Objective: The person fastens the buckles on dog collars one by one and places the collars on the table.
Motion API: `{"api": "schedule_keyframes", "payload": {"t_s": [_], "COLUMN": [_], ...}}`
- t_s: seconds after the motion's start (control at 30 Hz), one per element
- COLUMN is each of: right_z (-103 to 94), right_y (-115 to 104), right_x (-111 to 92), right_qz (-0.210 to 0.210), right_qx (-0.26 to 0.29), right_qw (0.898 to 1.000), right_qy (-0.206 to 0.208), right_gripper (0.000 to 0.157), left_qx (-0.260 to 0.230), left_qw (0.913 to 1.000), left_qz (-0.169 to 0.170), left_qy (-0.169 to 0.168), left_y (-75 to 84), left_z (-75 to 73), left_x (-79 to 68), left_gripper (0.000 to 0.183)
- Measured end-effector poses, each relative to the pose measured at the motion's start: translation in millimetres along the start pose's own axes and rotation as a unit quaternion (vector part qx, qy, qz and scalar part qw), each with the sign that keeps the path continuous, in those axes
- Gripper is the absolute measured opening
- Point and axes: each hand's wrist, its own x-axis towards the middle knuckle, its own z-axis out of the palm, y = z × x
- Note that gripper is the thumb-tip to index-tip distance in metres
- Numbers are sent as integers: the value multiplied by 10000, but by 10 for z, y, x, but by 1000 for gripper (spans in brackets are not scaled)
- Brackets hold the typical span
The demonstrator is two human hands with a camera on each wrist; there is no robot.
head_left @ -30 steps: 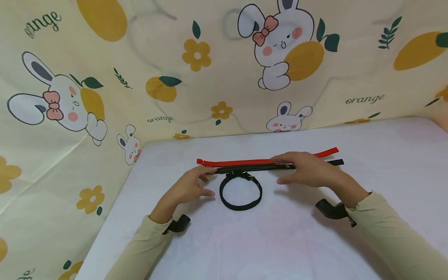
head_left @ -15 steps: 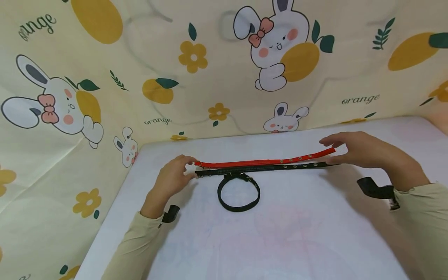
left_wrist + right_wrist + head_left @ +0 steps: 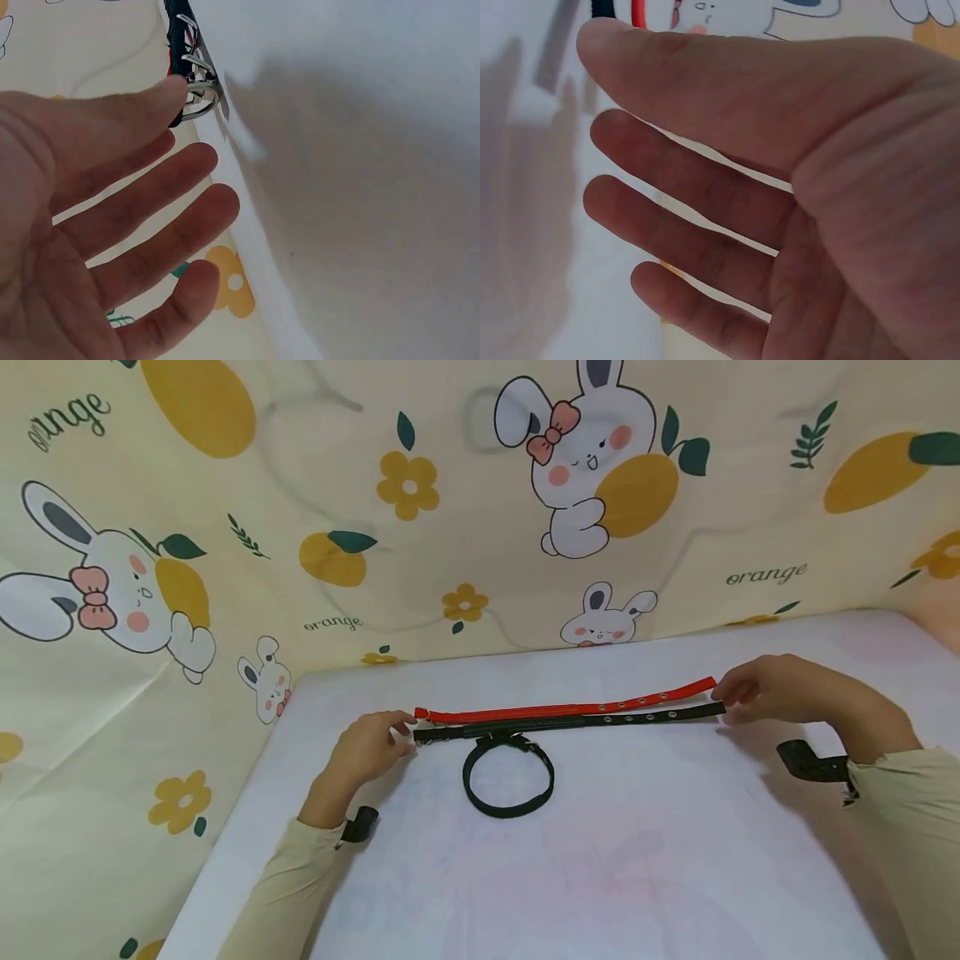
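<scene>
A red collar [image 3: 517, 713] and a black collar [image 3: 570, 722] lie stretched out side by side on the white table, buckles at the left and metal-rimmed holes at the right. My left hand [image 3: 365, 750] is at their buckle ends. In the left wrist view, its thumb [image 3: 161, 97] overlaps the black collar's end beside a metal ring [image 3: 206, 101], with the other fingers extended. My right hand [image 3: 795, 693] has its fingertips right at the opposite tips of both collars. In the right wrist view, its thumb [image 3: 607, 45] overlaps the black end and the other fingers reach out loosely.
Another black collar [image 3: 507, 814], buckled into a loop, lies just in front of the straight ones. A cream cloth with rabbits and oranges [image 3: 465, 527] hangs behind and to the left of the white table [image 3: 562, 877]. Each wrist wears a small black camera [image 3: 810, 762].
Both hands have moved outward from the collars' middle to their ends. Over the last half second, the right fingers have closed in on the tips. The looped collar stays in place.
</scene>
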Motion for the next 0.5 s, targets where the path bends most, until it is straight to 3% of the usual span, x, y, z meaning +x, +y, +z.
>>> {"api": "schedule_keyframes", "payload": {"t_s": [0.23,0.5], "right_z": [62,64], "right_y": [-63,-119], "right_x": [58,69], "right_qz": [-99,-130], "right_qx": [-43,-112], "right_qw": [9999,9998], "right_qy": [32,122], "right_gripper": [31,27], "left_qx": [42,12], "left_qw": [9996,9998], "left_qz": [186,168], "left_qy": [198,126], "left_y": [-18,-8], "left_z": [19,67], "left_x": [14,17], "left_gripper": [25,28]}}
